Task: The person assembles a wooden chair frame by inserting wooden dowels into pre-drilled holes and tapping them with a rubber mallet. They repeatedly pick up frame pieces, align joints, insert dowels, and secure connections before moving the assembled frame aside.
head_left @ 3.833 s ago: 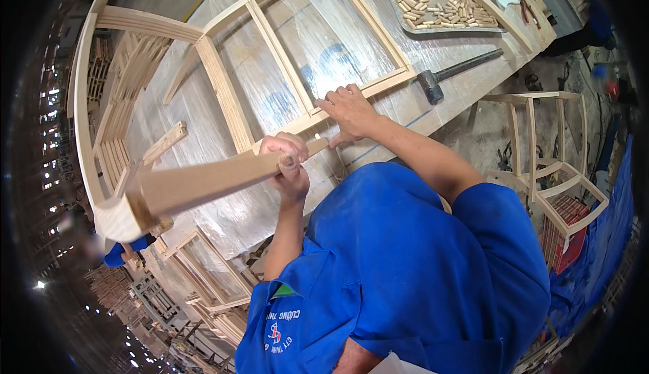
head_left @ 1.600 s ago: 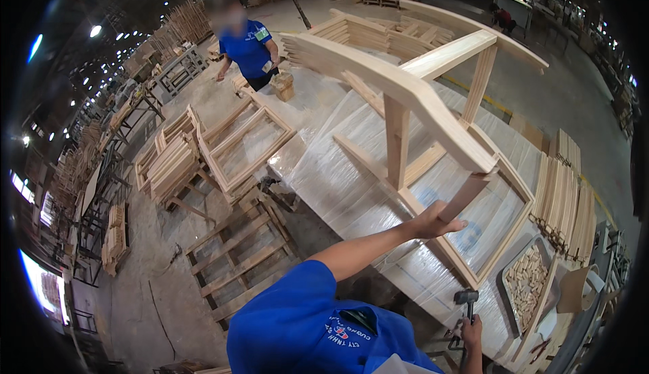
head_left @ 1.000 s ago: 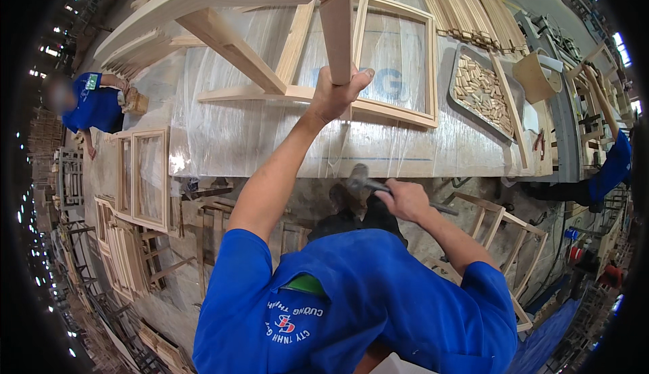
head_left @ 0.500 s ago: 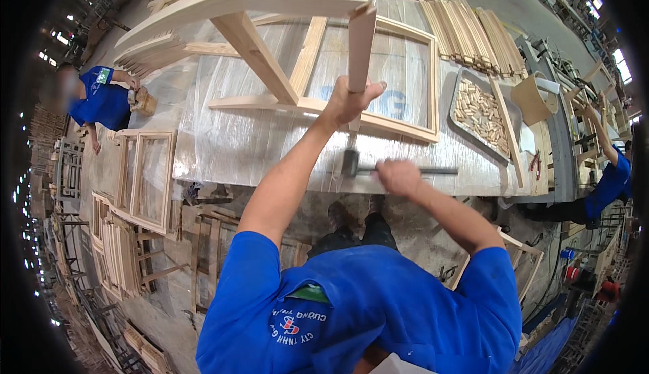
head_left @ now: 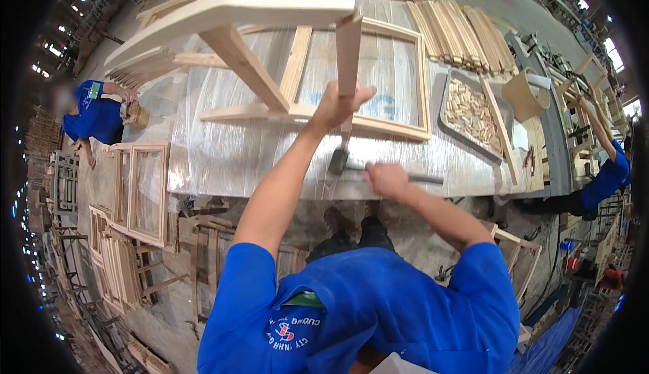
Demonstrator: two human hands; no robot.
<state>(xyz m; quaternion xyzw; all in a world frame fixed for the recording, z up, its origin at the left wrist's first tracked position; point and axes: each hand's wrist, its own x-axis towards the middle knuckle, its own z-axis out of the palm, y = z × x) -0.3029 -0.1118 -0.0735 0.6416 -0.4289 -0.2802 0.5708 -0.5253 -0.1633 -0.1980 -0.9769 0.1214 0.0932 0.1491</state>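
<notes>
At the middle of the view, a wooden bar (head_left: 348,56) is gripped by the left hand (head_left: 337,107), the fingers curled around it and the thumb stuck out toward 3 o'clock. At 12 o'clock from that hand, the bar is met by a pale curved piece (head_left: 277,4), by which the upper side of the wooden frame (head_left: 424,90) on the desk (head_left: 253,161) is formed.

At 5 o'clock, the handle of a hammer (head_left: 338,162) is clasped by the right hand (head_left: 387,181), its fingers pressed together. The hammer was first seen lying on the desk; since then it has been picked up and its head brought to 6 o'clock, by the bar's lower end. Whether the two are touching cannot be told. By this change, one hand appears to be given over to steadying, the other to hammering.

Farther out, pegs (head_left: 472,107) are held in a tray (head_left: 471,146) at 3 o'clock, and wooden strips (head_left: 456,31) are stacked at 2. A box is held by a co-worker (head_left: 94,116) at 9 o'clock.
</notes>
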